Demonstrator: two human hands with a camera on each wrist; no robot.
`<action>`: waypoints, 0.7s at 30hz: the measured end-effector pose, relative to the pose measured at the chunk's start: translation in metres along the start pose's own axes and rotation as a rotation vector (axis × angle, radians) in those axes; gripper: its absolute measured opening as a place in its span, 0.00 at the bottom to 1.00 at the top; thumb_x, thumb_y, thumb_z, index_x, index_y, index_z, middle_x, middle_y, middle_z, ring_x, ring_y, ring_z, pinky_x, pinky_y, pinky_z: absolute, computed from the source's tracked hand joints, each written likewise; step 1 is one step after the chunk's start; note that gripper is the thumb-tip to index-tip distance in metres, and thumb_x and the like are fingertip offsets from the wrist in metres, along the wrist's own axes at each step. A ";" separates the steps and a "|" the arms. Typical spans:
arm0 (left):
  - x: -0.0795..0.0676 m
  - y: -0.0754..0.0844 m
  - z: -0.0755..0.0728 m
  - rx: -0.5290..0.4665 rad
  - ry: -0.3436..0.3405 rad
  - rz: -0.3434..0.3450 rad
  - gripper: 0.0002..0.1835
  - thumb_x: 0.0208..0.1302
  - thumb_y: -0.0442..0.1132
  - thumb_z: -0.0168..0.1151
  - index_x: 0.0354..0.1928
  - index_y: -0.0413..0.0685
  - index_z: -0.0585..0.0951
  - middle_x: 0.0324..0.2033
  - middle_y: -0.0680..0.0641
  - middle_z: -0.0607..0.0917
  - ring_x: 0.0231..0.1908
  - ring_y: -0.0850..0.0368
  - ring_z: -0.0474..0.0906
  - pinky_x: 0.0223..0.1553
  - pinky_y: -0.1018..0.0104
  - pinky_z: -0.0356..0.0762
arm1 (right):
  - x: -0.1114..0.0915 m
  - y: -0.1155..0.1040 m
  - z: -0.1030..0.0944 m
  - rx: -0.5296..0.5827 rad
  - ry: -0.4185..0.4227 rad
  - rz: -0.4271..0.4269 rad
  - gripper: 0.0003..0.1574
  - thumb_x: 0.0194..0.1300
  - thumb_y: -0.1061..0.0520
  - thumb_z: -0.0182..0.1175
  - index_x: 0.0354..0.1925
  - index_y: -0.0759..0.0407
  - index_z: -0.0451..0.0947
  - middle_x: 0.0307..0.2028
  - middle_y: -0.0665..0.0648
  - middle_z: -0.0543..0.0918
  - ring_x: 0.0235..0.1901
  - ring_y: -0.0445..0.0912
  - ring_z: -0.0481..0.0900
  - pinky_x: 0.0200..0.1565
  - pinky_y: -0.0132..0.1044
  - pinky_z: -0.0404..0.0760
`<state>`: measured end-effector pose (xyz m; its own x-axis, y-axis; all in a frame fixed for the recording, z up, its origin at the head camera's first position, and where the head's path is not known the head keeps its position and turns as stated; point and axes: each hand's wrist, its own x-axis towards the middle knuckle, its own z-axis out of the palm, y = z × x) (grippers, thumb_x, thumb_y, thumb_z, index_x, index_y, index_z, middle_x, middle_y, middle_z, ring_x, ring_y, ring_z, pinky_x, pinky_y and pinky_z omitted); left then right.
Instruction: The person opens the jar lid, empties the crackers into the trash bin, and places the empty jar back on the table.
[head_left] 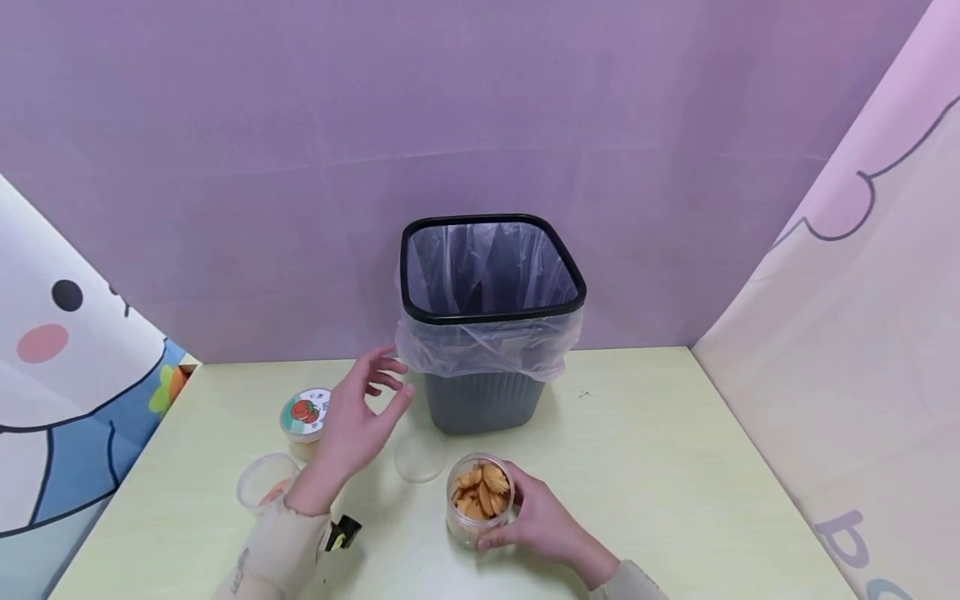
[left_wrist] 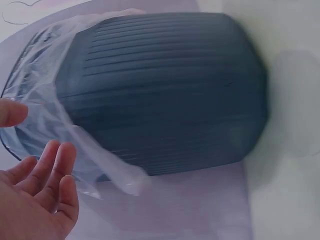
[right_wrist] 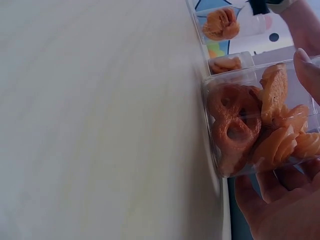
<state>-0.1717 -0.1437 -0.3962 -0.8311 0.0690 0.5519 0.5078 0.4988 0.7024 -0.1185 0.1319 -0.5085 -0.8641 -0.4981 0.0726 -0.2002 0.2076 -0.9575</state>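
Note:
My right hand [head_left: 543, 521] grips a clear plastic jar [head_left: 480, 533] of golden-brown cookies from its right side, thumb at the front and fingers round the back. The jar stands upright and uncovered on the table. In the right wrist view, a pretzel-shaped cookie [right_wrist: 234, 127] shows through its wall. My left hand [head_left: 367, 417] hovers with loosely bent fingers and holds nothing. Its fingertips are close to the plastic liner [left_wrist: 50, 95] folded over the rim of a grey bin [head_left: 483, 404]. Between bin and jar lies a clear round lid [head_left: 420, 457].
Left of my left arm stands a second jar [head_left: 303, 421] with a tomato-printed lid. In front of it sits an open clear container [head_left: 264, 482] with cookies, partly hidden by my forearm. A purple backdrop [head_left: 300, 183] rises behind the pale table [head_left: 652, 467].

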 end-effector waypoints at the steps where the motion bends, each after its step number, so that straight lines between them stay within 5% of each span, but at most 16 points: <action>1: 0.003 0.003 -0.001 0.014 -0.003 0.010 0.32 0.61 0.37 0.70 0.66 0.43 0.70 0.44 0.53 0.85 0.39 0.58 0.82 0.39 0.58 0.75 | 0.000 0.000 0.000 0.001 -0.001 0.001 0.63 0.38 0.51 0.84 0.71 0.57 0.65 0.60 0.46 0.78 0.61 0.47 0.74 0.64 0.39 0.68; 10: 0.027 0.024 -0.007 0.136 0.007 0.181 0.41 0.62 0.43 0.69 0.75 0.49 0.62 0.39 0.50 0.84 0.34 0.57 0.82 0.38 0.55 0.79 | -0.001 -0.001 0.001 0.011 -0.002 0.007 0.62 0.39 0.52 0.84 0.71 0.57 0.65 0.60 0.45 0.78 0.61 0.47 0.74 0.64 0.39 0.68; 21: 0.050 0.047 -0.015 0.249 -0.093 0.138 0.39 0.68 0.54 0.62 0.76 0.49 0.61 0.33 0.54 0.84 0.30 0.59 0.80 0.28 0.62 0.74 | -0.001 -0.002 0.001 0.006 0.001 0.016 0.64 0.38 0.53 0.84 0.71 0.57 0.65 0.60 0.45 0.78 0.61 0.46 0.74 0.65 0.39 0.67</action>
<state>-0.1854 -0.1300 -0.3288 -0.7812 0.2234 0.5829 0.5555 0.6749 0.4858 -0.1167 0.1313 -0.5067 -0.8676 -0.4939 0.0575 -0.1837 0.2109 -0.9601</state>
